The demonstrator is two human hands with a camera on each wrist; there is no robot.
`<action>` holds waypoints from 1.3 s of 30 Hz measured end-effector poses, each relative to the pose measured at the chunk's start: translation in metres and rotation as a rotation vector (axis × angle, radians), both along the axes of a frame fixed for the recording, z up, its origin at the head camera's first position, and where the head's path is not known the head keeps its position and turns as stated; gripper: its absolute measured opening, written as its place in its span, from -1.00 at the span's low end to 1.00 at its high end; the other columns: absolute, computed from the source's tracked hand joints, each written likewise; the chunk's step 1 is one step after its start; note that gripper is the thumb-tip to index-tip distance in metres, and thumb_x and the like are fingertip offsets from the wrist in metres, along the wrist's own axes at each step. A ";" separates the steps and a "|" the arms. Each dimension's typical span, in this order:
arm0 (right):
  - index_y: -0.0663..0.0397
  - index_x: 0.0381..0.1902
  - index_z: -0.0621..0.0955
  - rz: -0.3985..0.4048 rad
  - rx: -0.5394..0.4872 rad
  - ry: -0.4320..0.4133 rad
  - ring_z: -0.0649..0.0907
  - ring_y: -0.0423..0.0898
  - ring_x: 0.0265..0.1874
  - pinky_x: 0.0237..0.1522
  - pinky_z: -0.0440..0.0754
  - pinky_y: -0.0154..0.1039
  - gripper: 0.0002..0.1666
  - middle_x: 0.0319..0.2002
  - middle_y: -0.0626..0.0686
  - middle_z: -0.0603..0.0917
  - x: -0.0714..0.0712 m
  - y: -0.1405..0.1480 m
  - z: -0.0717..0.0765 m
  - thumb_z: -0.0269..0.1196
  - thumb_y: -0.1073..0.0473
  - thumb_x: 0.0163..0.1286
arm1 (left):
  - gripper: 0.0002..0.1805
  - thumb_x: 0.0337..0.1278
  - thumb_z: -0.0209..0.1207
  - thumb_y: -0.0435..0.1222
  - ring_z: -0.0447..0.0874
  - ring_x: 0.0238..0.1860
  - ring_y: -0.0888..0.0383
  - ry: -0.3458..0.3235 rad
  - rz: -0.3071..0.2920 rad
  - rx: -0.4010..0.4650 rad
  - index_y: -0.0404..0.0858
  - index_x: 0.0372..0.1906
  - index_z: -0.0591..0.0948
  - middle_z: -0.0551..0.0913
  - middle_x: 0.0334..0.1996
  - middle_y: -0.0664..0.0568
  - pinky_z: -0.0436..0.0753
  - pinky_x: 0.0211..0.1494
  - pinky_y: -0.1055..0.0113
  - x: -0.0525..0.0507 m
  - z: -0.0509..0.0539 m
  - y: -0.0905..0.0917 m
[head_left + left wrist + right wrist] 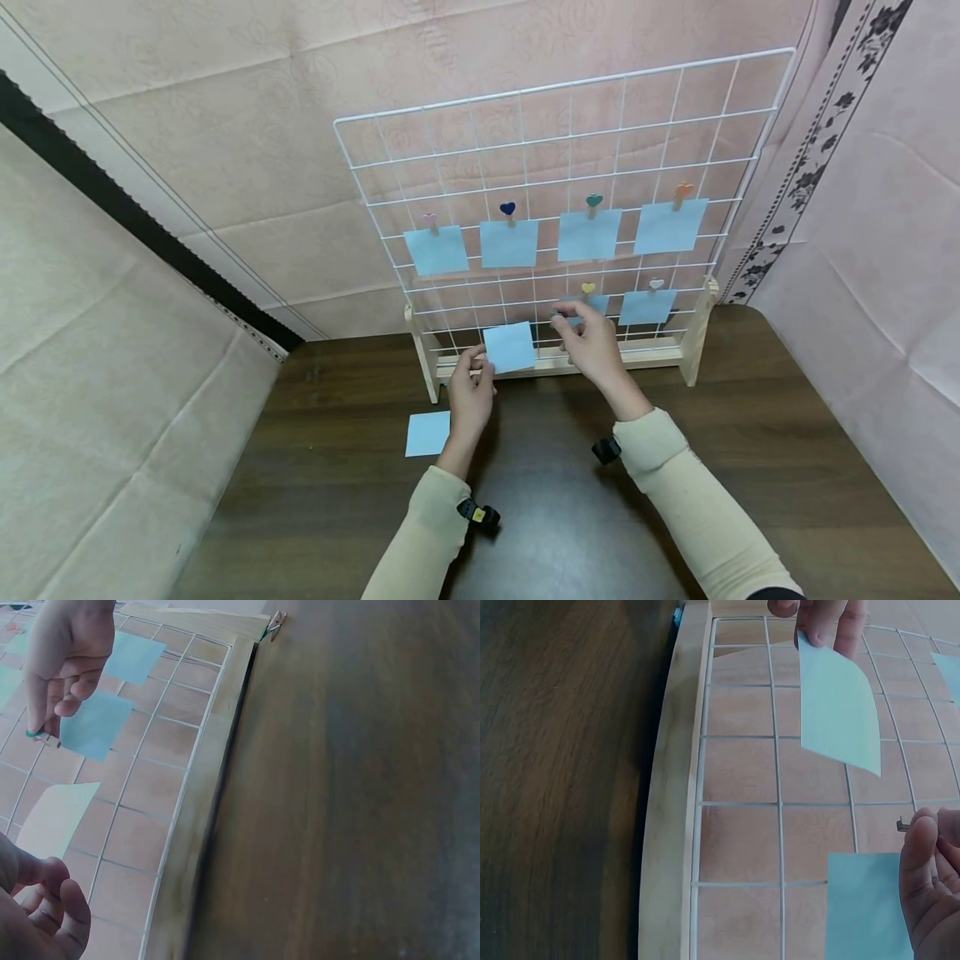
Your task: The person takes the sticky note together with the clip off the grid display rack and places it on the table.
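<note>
My left hand pinches a light blue square paper by its lower left edge, in front of the white wire grid. To its right, my right hand pinches a small wooden clothespin with a green top, its tip poking past the fingertips in the right wrist view. That hand is close to a hung blue paper with a yellow heart clothespin, which it partly hides in the head view. The held paper bends slightly and has no clothespin on it.
Several blue papers hang above in a row, including one under a dark blue heart clothespin. Another hangs lower right. A loose blue paper lies on the brown table. Wooden feet support the grid.
</note>
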State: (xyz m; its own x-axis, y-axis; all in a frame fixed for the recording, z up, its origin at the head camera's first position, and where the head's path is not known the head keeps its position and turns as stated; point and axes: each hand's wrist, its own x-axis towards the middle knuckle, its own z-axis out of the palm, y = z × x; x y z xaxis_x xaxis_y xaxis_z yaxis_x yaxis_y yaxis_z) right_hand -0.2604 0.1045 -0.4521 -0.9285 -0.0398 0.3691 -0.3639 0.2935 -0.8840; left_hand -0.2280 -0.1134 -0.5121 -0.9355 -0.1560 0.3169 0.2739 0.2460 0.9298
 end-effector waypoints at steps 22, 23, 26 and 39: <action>0.25 0.26 0.64 0.007 -0.001 -0.018 0.66 0.20 -0.48 -0.62 0.52 -0.30 -0.64 -0.03 0.25 0.70 0.005 0.012 -0.019 0.20 0.18 0.65 | -0.65 0.51 0.10 -0.54 0.46 -0.58 0.23 -0.022 0.012 -0.013 -0.42 0.28 0.59 0.67 -0.22 -0.36 0.54 -0.44 0.46 0.013 -0.006 -0.002; 0.26 0.25 0.64 0.010 -0.007 -0.017 0.67 0.15 -0.49 -0.62 0.53 -0.31 -0.64 -0.04 0.26 0.71 0.005 0.013 -0.020 0.20 0.18 0.64 | -0.65 0.50 0.10 -0.55 0.45 -0.58 0.23 -0.029 0.012 -0.010 -0.45 0.28 0.59 0.66 -0.22 -0.38 0.54 -0.44 0.47 0.014 -0.005 -0.002; 0.24 0.24 0.65 0.007 -0.019 -0.020 0.65 -0.04 -0.55 -0.65 0.55 -0.30 -0.65 -0.04 0.26 0.71 0.006 0.015 -0.022 0.21 0.19 0.64 | -0.65 0.48 0.10 -0.57 0.44 -0.58 0.24 -0.045 0.015 -0.004 -0.46 0.27 0.58 0.66 -0.22 -0.38 0.54 -0.44 0.47 0.015 -0.005 -0.002; 0.24 0.25 0.66 -0.018 -0.028 -0.041 0.64 -0.19 -0.54 -0.62 0.61 -0.30 -0.63 -0.08 0.30 0.72 0.010 0.033 -0.037 0.22 0.15 0.63 | -0.66 0.53 0.13 -0.47 0.53 -0.56 0.15 -0.036 -0.014 -0.007 -0.29 0.29 0.61 0.67 -0.23 -0.16 0.58 -0.45 0.39 0.020 -0.025 -0.018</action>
State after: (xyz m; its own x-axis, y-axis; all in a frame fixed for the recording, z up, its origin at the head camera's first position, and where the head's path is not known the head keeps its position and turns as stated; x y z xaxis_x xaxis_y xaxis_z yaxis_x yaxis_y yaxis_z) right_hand -0.2506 0.1371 -0.4891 -0.9435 -0.0136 0.3311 -0.3219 0.2748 -0.9060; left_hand -0.2078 -0.1315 -0.5371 -0.9486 -0.1406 0.2836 0.2434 0.2491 0.9374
